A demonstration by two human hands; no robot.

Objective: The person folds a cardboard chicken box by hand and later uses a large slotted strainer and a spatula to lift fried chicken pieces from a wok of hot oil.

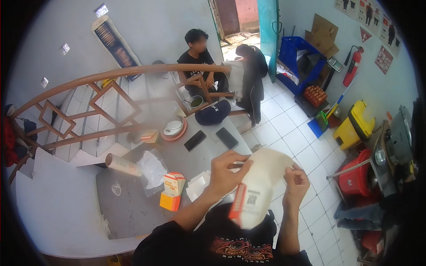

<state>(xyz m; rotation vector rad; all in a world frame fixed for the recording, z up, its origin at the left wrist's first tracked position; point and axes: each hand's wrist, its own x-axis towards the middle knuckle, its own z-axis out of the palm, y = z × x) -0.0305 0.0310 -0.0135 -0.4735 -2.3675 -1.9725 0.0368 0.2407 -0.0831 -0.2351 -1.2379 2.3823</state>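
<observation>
In front of my chest I hold a cream paperboard packaging blank with a red-orange printed edge and a printed code. My left hand pinches its upper left edge between thumb and fingers. At the upper right edge, my right hand grips it too. The sheet looks curved and slightly blurred. On the grey table, left of my left forearm, stands a fanned stack of cream and orange cartons. White paperboard pieces lie partly behind that forearm.
The table also holds a plastic bag, a cardboard-like tube, two phones, a dark cap and stacked dishes. A seated person is beyond the wooden railing. A yellow bin stands right.
</observation>
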